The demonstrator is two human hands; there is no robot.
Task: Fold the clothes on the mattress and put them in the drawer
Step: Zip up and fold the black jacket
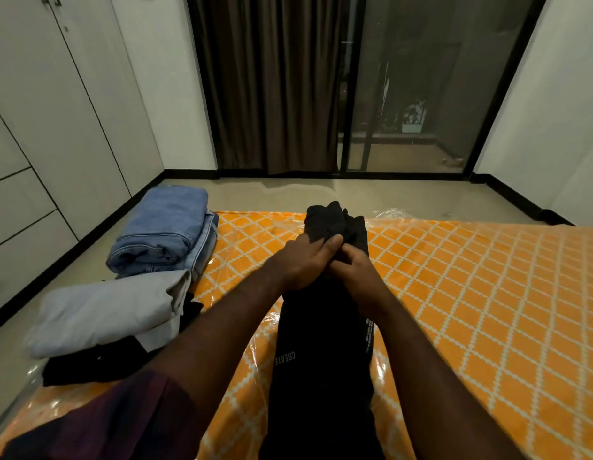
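Garment point(321, 376) lengthwise on the mattress point(471, 293) before me, my left hand point(301, 260) and right hand point(355, 270) together on it, jeans point(162, 230) at the mattress's far left edge, folded stack point(102, 313) nearer me.

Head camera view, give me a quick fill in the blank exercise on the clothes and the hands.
1. The left hand and the right hand both grip a long ____ garment.
2. White letters on it spell ____.
3. The mattress shows a white lattice on ____.
4. The folded jeans are ____.
Missing words: black; CREATE; orange; blue.
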